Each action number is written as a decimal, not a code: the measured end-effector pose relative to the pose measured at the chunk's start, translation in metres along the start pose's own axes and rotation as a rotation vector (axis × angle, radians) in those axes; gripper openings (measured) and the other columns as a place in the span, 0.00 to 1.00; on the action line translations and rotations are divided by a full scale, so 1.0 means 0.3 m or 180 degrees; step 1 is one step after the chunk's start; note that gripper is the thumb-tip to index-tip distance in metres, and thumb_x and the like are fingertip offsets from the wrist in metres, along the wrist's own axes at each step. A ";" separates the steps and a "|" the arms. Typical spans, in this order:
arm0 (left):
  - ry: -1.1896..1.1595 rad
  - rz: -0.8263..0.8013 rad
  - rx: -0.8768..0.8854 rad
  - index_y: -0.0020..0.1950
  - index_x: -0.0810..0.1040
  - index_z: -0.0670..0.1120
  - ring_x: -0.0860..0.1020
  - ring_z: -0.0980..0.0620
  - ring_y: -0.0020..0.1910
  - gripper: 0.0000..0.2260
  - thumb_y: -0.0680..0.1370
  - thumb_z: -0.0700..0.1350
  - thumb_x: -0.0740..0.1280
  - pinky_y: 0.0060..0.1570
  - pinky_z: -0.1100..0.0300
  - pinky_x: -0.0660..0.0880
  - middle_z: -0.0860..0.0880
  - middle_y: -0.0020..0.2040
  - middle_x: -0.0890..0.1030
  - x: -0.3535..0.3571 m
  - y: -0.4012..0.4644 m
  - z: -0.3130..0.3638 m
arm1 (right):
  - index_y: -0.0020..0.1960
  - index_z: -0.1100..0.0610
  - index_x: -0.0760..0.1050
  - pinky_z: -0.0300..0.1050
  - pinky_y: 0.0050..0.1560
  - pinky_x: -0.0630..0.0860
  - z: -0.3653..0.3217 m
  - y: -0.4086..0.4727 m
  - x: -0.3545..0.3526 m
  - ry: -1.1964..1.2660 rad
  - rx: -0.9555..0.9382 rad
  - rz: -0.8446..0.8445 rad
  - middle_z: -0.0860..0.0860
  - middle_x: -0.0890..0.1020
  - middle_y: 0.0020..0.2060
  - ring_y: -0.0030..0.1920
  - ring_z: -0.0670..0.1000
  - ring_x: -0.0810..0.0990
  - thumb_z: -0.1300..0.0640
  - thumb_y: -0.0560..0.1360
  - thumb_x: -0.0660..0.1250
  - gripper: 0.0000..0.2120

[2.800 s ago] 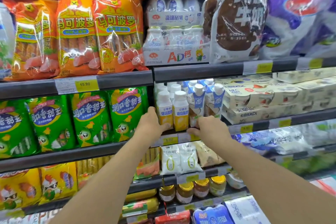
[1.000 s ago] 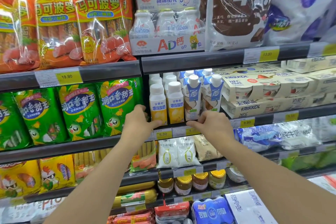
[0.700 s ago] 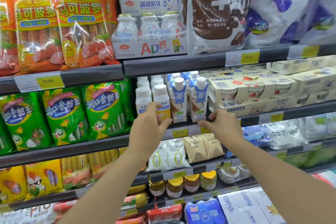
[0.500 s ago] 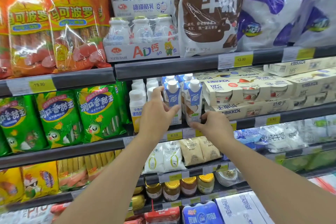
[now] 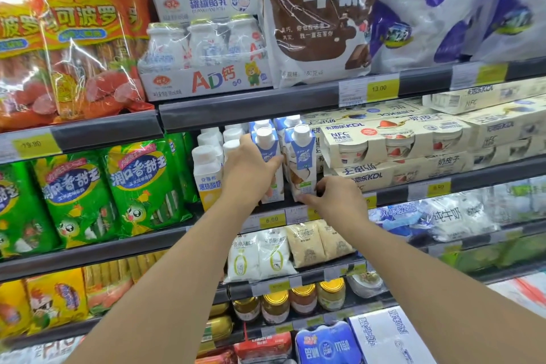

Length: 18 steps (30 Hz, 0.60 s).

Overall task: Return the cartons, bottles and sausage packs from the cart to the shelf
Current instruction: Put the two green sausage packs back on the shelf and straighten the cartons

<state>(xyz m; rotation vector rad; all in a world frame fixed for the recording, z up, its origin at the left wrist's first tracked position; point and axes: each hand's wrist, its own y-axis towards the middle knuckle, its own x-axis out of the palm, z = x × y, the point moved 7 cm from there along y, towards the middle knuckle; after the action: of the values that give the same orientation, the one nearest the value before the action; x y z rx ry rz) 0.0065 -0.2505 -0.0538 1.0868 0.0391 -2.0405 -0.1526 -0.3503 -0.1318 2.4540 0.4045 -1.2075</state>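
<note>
- Head view: both bare forearms are stretched forward and up to the middle shelf (image 5: 295, 115) of a stocked store rack.
- The left hand (image 5: 251, 170) is closed around the left blue-and-white carton (image 5: 270, 154), thumb on its front face; the carton stands upright at the shelf edge.
- The right hand (image 5: 339, 196) is curled low, fingertips (image 5: 307, 199) pinched at the base of the right carton (image 5: 302, 162), which stands just beside the first.
- White-capped bottles (image 5: 206, 174) are lined up directly left of the cartons.
- Green sausage packs (image 5: 141, 183) are hung further left, orange sausage packs (image 5: 79, 32) above them.
- Cream yoghurt boxes (image 5: 393, 142) are stacked to the right.
- Jars (image 5: 274, 306) are ranged on a lower shelf.
</note>
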 end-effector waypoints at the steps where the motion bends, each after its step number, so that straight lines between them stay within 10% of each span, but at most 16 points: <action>1: 0.0020 0.0002 -0.0026 0.58 0.66 0.50 0.83 0.49 0.27 0.20 0.75 0.56 0.71 0.35 0.46 0.83 0.47 0.36 0.84 0.005 0.005 0.000 | 0.30 0.51 0.73 0.43 0.29 0.69 -0.001 0.002 0.000 -0.0002 -0.0011 0.0002 0.48 0.78 0.28 0.33 0.51 0.79 0.33 0.68 0.71 0.23; 11: 0.0353 0.0048 -0.0067 0.54 0.68 0.46 0.84 0.47 0.36 0.22 0.74 0.61 0.70 0.39 0.48 0.83 0.47 0.42 0.84 0.000 0.018 0.012 | 0.27 0.50 0.68 0.42 0.27 0.64 -0.003 -0.001 0.002 0.0035 0.0025 0.0140 0.48 0.76 0.27 0.33 0.51 0.78 0.31 0.68 0.70 0.26; 18: 0.0352 0.0006 0.0120 0.53 0.69 0.44 0.82 0.54 0.24 0.19 0.76 0.58 0.69 0.24 0.61 0.75 0.46 0.40 0.83 -0.013 -0.001 0.032 | 0.34 0.53 0.78 0.42 0.28 0.66 -0.001 0.004 0.010 0.0032 0.0049 0.0162 0.49 0.79 0.30 0.34 0.51 0.79 0.31 0.68 0.69 0.24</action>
<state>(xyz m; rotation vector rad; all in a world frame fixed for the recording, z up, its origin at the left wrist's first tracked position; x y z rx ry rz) 0.0011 -0.2514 -0.0450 1.2218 0.0561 -1.9850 -0.1501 -0.3508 -0.1339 2.4690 0.3347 -1.1825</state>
